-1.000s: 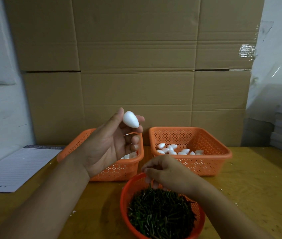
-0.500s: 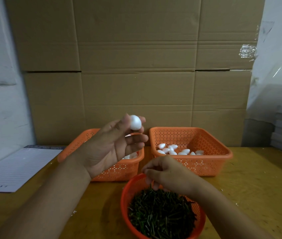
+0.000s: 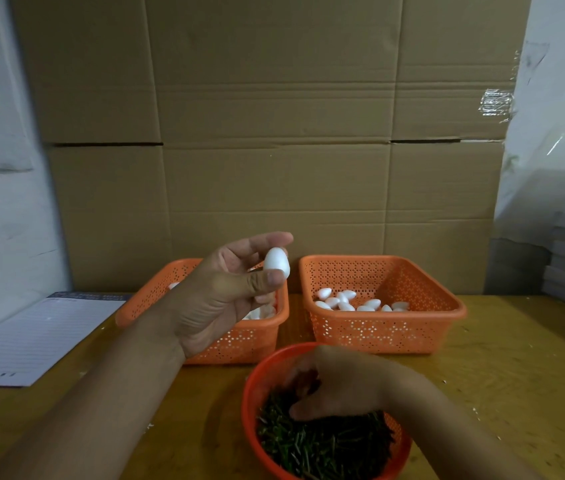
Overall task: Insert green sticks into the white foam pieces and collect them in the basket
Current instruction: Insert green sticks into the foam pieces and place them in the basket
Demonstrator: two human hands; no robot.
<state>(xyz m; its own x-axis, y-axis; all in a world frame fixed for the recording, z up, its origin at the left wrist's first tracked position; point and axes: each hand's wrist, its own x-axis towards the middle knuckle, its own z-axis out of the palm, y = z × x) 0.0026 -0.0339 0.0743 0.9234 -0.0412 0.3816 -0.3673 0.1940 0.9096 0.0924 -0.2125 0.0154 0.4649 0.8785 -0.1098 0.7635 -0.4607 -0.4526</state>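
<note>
**Right hand goes into the sticks while the left holds a foam egg ready**

The right hand (image 3: pixel 338 384) has dropped from hovering at the rim of the round red basket (image 3: pixel 251 389) a second ago to sitting down among the green sticks (image 3: pixel 326 445), its fingers (image 3: pixel 303 412) curled into the pile. Whether they have actually closed on a stick cannot be told, since the tips are buried and in shadow. I judge this to be the pick-up of the next stick, so the insertion itself is not yet begun.

The left hand (image 3: pixel 225 296) has also turned the white foam egg (image 3: pixel 276 263) over in that time; it now stands roughly upright, narrow end up, pinched between the thumb below and the fingertips behind. That hand is raised above and to the left of the red basket, palm facing the camera, forearm stretching back toward the lower left.

Behind the red basket on the bench (image 3: pixel 516 358) stand two square orange baskets: the left one (image 3: pixel 156 299) is mostly hidden by the raised hand (a few white pieces show inside), and the right one (image 3: pixel 381 327) holds a scatter of foam eggs (image 3: pixel 343 301). A lined notepad (image 3: pixel 32 337) lies well to the left of the red basket.
</note>
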